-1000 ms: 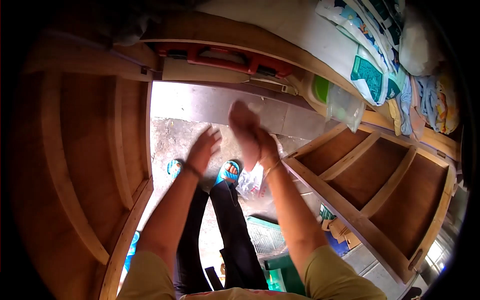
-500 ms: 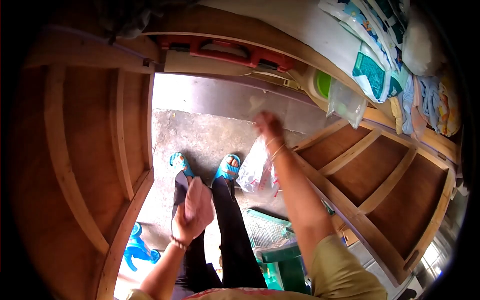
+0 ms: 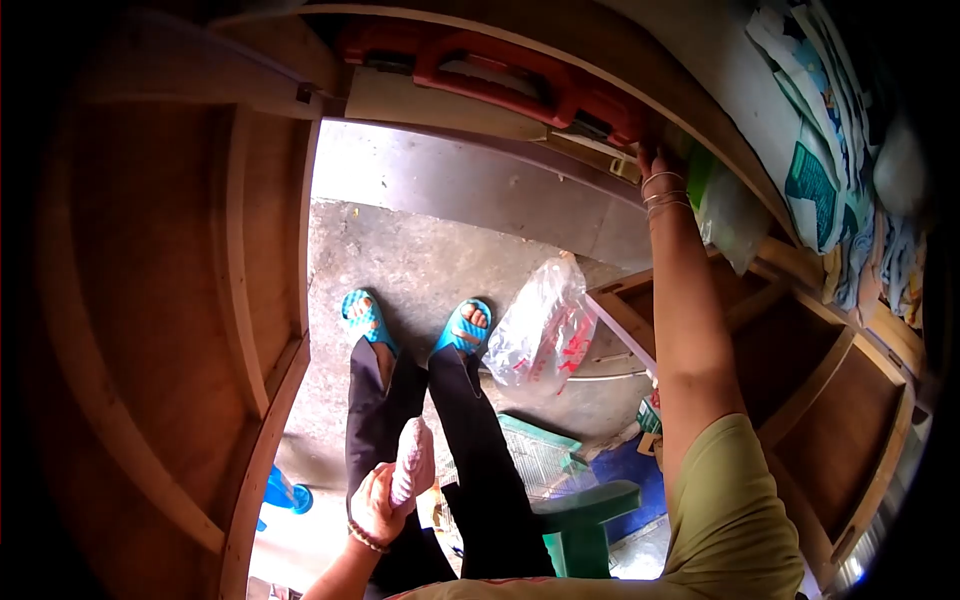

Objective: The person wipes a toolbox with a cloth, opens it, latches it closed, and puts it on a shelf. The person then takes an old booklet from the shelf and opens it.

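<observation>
My left hand [image 3: 378, 508] is closed around a folded pink cloth [image 3: 412, 462], held low over my legs. My right arm is stretched up and away to the shelf compartment, where my right hand [image 3: 660, 170] is by the right end of a red plastic case [image 3: 510, 85]. Its fingers are dark and partly hidden there, so their grip does not show. Just right of that hand are a green item [image 3: 699, 180] and a clear plastic bag [image 3: 738, 222]. On the floor beside my right foot stands a crumpled transparent bag [image 3: 540, 325] with red print.
Open wooden cabinet doors flank me, a left door [image 3: 150, 300] and a right door [image 3: 810, 375]. A green plastic stool [image 3: 585, 510] stands low by my legs. Folded clothes [image 3: 870, 265] and packages [image 3: 815, 185] lie on the upper right shelf. A blue plastic object [image 3: 285, 492] is at lower left.
My right hand has gone from above the transparent bag up and right to the shelf compartment. The bag stays on the floor. My left hand has moved lower with the pink cloth.
</observation>
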Demonstrator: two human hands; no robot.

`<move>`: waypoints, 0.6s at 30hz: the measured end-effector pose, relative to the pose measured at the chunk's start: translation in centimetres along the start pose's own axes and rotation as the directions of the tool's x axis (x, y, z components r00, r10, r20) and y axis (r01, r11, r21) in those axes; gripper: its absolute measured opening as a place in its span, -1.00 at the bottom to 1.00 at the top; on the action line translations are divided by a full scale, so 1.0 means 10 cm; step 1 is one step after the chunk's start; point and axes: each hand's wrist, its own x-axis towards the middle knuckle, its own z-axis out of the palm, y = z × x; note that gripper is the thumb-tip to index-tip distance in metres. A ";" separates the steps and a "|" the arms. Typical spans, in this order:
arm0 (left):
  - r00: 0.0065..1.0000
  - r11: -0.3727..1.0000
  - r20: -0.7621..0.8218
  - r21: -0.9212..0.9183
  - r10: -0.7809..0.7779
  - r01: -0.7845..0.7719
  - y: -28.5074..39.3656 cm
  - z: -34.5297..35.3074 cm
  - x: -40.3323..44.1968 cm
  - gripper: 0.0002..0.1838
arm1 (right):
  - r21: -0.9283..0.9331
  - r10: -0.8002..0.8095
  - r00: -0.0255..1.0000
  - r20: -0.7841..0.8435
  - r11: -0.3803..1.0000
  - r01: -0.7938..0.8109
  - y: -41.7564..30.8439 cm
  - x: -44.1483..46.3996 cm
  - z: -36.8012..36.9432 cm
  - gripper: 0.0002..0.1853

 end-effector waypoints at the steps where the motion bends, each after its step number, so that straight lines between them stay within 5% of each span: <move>1: 1.000 1.000 0.003 0.000 -0.009 0.009 0.00 0.00 0.02 -0.54 | 0.038 0.026 0.999 -0.030 0.999 -0.025 -0.09 -0.07 0.04 -0.73; 4: 1.000 1.000 0.009 0.003 -0.014 0.014 0.00 0.00 0.06 -0.53 | -0.102 -0.007 0.999 0.042 0.995 0.011 -0.13 -0.01 0.02 -0.64; 8: 1.000 1.000 0.008 0.000 -0.012 0.012 0.03 -0.04 0.12 -0.53 | 0.131 0.059 0.994 0.093 0.989 -0.071 0.03 0.21 0.02 -0.70; 11: 0.999 1.000 0.023 0.010 -0.030 0.030 0.02 -0.06 0.16 -0.53 | -0.003 0.223 0.874 0.432 0.969 -0.245 0.06 0.59 0.04 -0.63; 14: 0.999 0.999 0.028 0.012 -0.033 0.033 -0.01 -0.06 0.16 -0.52 | 0.174 -0.005 0.954 0.299 0.983 -0.049 0.25 0.78 0.21 -0.58; 18: 1.000 1.000 0.006 0.010 -0.014 0.014 -0.04 -0.04 0.14 -0.51 | 0.155 0.058 0.906 0.419 0.979 -0.134 0.34 1.15 0.12 -0.53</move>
